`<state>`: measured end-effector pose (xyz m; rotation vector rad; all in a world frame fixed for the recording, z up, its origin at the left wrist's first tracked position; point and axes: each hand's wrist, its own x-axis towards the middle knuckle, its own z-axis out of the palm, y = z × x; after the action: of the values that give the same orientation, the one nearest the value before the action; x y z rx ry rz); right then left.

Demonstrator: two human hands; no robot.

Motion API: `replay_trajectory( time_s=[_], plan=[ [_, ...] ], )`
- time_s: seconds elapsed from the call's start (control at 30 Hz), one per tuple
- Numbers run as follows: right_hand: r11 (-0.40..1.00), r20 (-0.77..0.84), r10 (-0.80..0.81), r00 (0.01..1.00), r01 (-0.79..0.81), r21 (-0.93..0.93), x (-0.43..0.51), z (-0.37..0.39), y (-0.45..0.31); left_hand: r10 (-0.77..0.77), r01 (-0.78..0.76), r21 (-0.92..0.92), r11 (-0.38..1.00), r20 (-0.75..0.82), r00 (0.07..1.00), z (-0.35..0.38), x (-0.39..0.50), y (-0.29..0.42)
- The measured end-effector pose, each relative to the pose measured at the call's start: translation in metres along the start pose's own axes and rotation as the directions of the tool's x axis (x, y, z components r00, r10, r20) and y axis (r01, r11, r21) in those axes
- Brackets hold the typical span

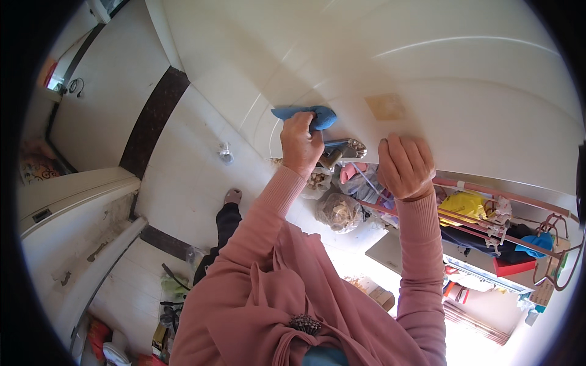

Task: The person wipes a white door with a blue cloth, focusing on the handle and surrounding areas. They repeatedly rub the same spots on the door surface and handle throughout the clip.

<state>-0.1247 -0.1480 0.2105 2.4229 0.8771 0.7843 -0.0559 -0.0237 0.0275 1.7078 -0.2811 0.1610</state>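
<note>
My left hand (301, 144) grips a bunched blue cloth (324, 118) and presses it against the face of a white door (462, 119). Just right of that wrist, a metal door handle (336, 154) with an ornate plate sits near the door's edge. My right hand (406, 167) is at the same edge, fingers bent onto the door face; its palm and thumb side are hidden, so I cannot tell whether it grips the edge. Above it, a yellowish rectangular patch (385, 107) marks the door.
Clear plastic bags (339, 212) lie on the floor beneath the handle. A pink rack (499, 233) with hangers and clothes stands at right. On the left are a dark floor strip (153, 121), another door (78, 196) and a small clear object (225, 154) on the tiles.
</note>
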Motion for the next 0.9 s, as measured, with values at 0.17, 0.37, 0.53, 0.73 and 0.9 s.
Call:
replay_trajectory(
  time_s=[0.17, 0.37, 0.53, 0.73, 0.9],
  plan=[
    [1.000, -0.028, -0.001, 1.000, 0.000, -0.018, 0.004, 0.004, -0.003, 0.248, -0.240, -0.082, 0.967, 0.098, 0.964, -0.001, -0.017, 0.021],
    [1.000, -0.030, 0.016, 0.999, -0.016, -0.013, 0.005, 0.003, -0.004, -0.341, 0.489, -0.547, 0.680, 0.355, 0.870, -0.021, 0.015, 0.037],
    [1.000, -0.022, 0.007, 1.000, -0.007, 0.003, 0.003, 0.002, -0.001, -0.306, 0.150, -0.832, 0.534, -0.025, 0.952, -0.057, 0.074, 0.024],
    [1.000, -0.019, 0.007, 1.000, -0.006, 0.003, 0.005, 0.003, 0.000, -0.240, 0.138, -0.686, 0.714, -0.055, 0.969, -0.076, 0.051, -0.022],
    [1.000, -0.020, 0.008, 1.000, -0.009, -0.016, 0.006, 0.003, -0.001, -0.404, 0.372, -0.632, 0.680, 0.102, 0.909, -0.063, 0.023, -0.041]
  ],
)
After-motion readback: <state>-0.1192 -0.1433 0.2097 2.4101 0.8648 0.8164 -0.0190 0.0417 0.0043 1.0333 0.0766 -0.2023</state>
